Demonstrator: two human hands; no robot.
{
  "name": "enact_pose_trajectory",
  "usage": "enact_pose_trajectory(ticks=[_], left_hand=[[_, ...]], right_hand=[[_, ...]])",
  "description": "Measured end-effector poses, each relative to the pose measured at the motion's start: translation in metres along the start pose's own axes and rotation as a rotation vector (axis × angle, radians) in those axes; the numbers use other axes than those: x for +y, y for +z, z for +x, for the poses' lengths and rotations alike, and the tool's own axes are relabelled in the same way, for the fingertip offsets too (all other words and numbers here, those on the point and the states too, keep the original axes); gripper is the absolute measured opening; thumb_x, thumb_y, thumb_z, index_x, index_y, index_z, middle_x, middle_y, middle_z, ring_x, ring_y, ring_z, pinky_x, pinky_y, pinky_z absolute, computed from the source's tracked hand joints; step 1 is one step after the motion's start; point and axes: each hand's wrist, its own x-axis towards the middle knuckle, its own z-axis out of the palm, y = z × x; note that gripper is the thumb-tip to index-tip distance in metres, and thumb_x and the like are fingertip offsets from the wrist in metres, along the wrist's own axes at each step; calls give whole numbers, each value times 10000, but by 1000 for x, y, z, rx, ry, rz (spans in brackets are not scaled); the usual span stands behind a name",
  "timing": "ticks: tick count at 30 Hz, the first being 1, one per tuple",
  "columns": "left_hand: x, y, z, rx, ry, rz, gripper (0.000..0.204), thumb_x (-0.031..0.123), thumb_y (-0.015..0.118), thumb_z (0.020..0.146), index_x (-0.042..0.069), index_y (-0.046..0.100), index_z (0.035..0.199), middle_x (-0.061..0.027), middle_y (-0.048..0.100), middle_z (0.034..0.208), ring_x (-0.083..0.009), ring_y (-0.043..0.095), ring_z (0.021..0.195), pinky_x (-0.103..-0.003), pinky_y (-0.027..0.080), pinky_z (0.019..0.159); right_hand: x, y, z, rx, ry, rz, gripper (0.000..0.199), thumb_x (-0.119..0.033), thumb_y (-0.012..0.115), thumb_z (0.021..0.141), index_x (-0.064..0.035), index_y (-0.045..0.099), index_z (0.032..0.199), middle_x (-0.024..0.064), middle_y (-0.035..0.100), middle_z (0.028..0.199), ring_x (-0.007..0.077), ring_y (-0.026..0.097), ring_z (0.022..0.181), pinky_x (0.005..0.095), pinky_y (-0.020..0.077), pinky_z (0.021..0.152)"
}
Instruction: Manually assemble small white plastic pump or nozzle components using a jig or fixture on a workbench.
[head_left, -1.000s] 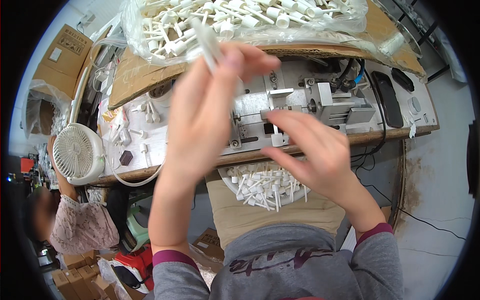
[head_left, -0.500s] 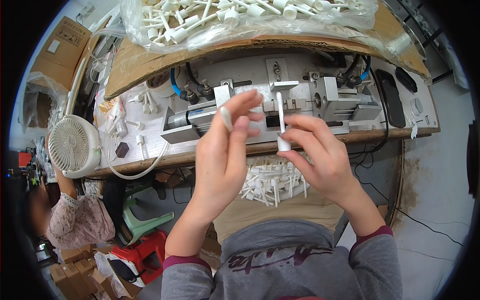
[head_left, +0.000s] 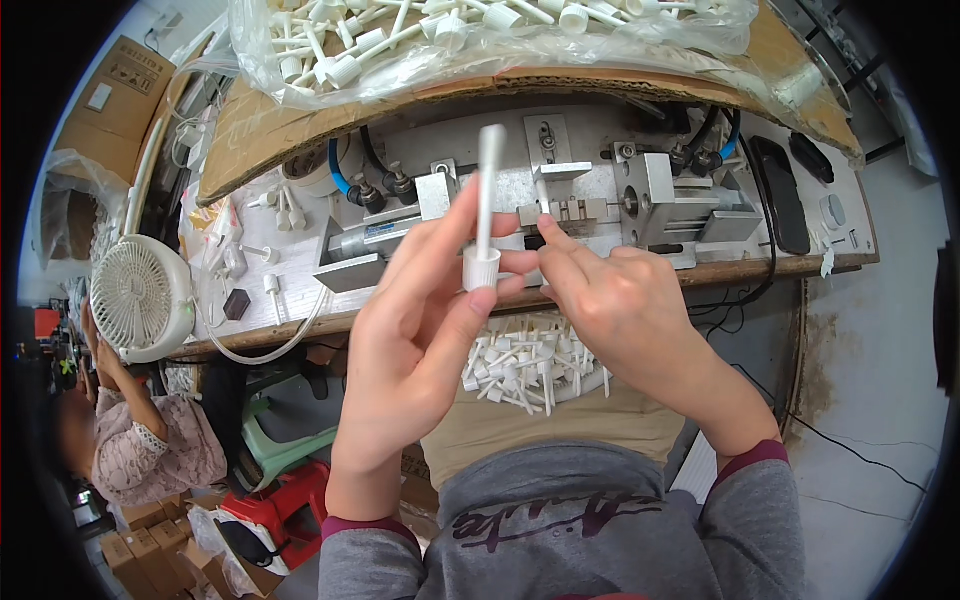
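Cap [head_left: 481, 270] is clamped between thumb and fingers of the left hand [head_left: 415, 335], its stem uppermost in view. The right hand [head_left: 625, 300] is at the jig [head_left: 590, 209], beside a stick [head_left: 543, 192]; whether its fingers grip anything, I cannot tell.

On my feed, a pale grey floor [head_left: 885, 385] spreads along the right, with brown stains [head_left: 822, 375] near the end of the wood-edged surface [head_left: 720, 271]. To the left I see a green stool [head_left: 283, 447] beside a red stool [head_left: 305, 492], cardboard boxes [head_left: 150, 560] at lower left, and a larger carton [head_left: 125, 110] near a whitish wall [head_left: 203, 28]. The light looks bright.
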Motion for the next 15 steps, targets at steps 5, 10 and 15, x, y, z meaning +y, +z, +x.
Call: enact_pose_trajectory(ticks=[5,10,15], left_hand=[[2,-14,-6,67,287,451,445,-99,745,810,-73,650,1245,-158,637,1179,-215,704,960,-301,614,858],[-10,-2,-4,13,375,711,329,-15,838,728,-31,732,1039,-123,671,1181,-174,709,909,-284,628,765],[-43,12,3,-11,528,1064,285,116,830,741,41,733,998,-106,725,1176,-225,693,745,-297,551,653]], right_hand=[[21,-25,18,-46,21,244,308,-168,796,783,-40,676,1036,73,743,1043,164,649,579,301,508,524],[92,-66,86,443,80,-37,195,-72,738,849,-49,720,1042,17,715,854,54,543,594,223,417,525],[118,-73,155,-117,220,-25,371,26,651,764,5,655,1134,201,715,988,337,689,946,392,537,830]])
